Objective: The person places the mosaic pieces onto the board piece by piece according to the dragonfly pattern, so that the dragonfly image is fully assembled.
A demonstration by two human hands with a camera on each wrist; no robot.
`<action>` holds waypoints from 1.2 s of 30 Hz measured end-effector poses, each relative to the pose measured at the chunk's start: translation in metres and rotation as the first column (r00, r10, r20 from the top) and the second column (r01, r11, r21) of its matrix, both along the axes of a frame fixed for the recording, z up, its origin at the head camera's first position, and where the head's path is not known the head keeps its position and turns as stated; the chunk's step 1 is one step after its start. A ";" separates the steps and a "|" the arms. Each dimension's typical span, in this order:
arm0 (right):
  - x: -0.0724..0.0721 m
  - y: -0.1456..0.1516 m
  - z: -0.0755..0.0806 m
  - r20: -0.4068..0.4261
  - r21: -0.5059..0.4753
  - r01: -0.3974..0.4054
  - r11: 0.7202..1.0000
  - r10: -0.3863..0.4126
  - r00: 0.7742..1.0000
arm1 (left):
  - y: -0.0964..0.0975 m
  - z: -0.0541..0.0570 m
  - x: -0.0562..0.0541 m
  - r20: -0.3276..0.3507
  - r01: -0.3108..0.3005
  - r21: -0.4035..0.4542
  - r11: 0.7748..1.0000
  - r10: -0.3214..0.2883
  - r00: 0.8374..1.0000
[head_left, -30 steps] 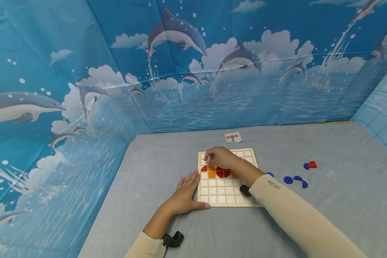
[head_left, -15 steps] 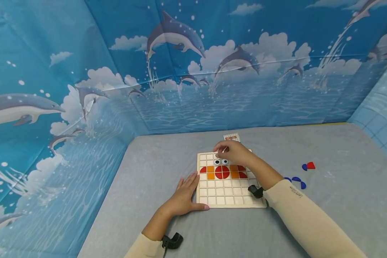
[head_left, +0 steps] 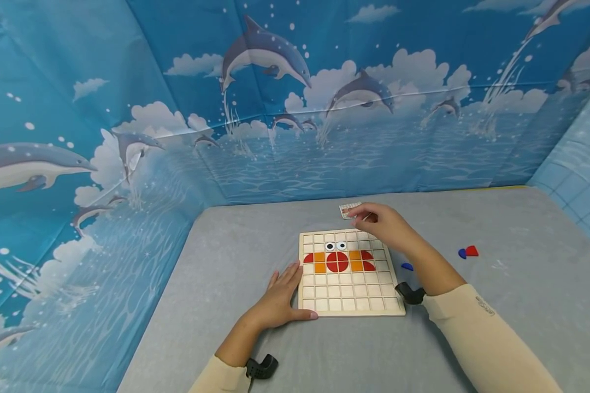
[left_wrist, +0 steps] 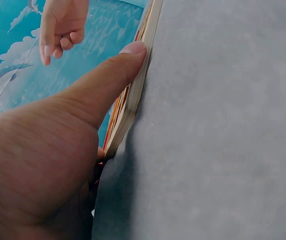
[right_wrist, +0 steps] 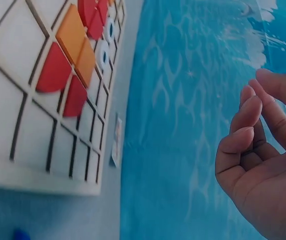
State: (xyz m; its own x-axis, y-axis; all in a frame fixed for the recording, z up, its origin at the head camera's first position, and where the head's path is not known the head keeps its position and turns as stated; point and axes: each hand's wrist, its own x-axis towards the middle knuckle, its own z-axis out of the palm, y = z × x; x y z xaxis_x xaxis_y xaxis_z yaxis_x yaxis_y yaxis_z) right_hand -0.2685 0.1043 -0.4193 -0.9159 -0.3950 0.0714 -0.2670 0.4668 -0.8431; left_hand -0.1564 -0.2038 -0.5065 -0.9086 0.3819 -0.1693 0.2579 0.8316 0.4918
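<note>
A square wooden grid board [head_left: 349, 293] lies on the grey table. Orange tiles [head_left: 319, 263], a red circle of quarter pieces [head_left: 337, 262] and more red pieces [head_left: 369, 266] fill part of its grid, and two round eye tiles [head_left: 335, 246] sit just above the circle. My left hand [head_left: 279, 301] rests along the board's left side, fingers straight, the thumb touching the near edge. My right hand [head_left: 388, 226] hovers over the far right corner; its fingers are loosely bent, and the right wrist view shows nothing between thumb and forefinger.
Behind the board lies a small pattern card [head_left: 346, 210], partly covered by my right hand. A blue piece [head_left: 407, 266] is close to the board's right side. Farther right are a red piece [head_left: 471, 251] and another blue piece [head_left: 462, 253]. A dolphin-printed curtain [head_left: 275, 158] stands behind the table.
My right hand has moved right and up from the board's upper left, uncovering the eye tiles and red and orange pieces. My left hand stays in place.
</note>
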 end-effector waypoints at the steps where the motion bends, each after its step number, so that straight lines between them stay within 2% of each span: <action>1: 0.001 0.004 0.001 -0.004 -0.003 0.010 1.000 -0.010 1.000 | 0.000 0.000 0.000 0.002 0.001 0.001 1.000 -0.001 1.000; 9: 0.005 0.043 0.003 -0.038 0.054 0.090 0.994 -0.088 0.995 | 0.000 0.003 0.001 0.005 0.011 0.020 1.000 -0.011 1.000; 18: 0.010 0.082 -0.007 -0.061 0.188 0.112 0.976 -0.102 0.993 | -0.001 0.001 0.000 0.002 0.010 0.020 1.000 -0.011 1.000; 27: 0.012 0.122 -0.018 -0.077 0.271 0.114 0.956 -0.096 0.992 | -0.002 0.002 0.000 0.000 0.009 0.025 1.000 -0.009 1.000; 36: 0.012 0.159 -0.032 -0.019 0.341 0.114 0.933 -0.115 0.993 | -0.001 0.002 0.000 0.002 0.015 0.018 1.000 -0.015 1.000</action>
State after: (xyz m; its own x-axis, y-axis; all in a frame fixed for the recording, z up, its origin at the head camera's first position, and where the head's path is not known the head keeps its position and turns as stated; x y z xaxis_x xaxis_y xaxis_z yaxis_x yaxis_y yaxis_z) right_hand -0.2566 0.2629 -0.4508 -0.9563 -0.2880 -0.0502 -0.1939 0.7534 -0.6283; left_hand -0.1567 -0.2050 -0.5050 -0.9024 0.3984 -0.1642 0.2690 0.8185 0.5077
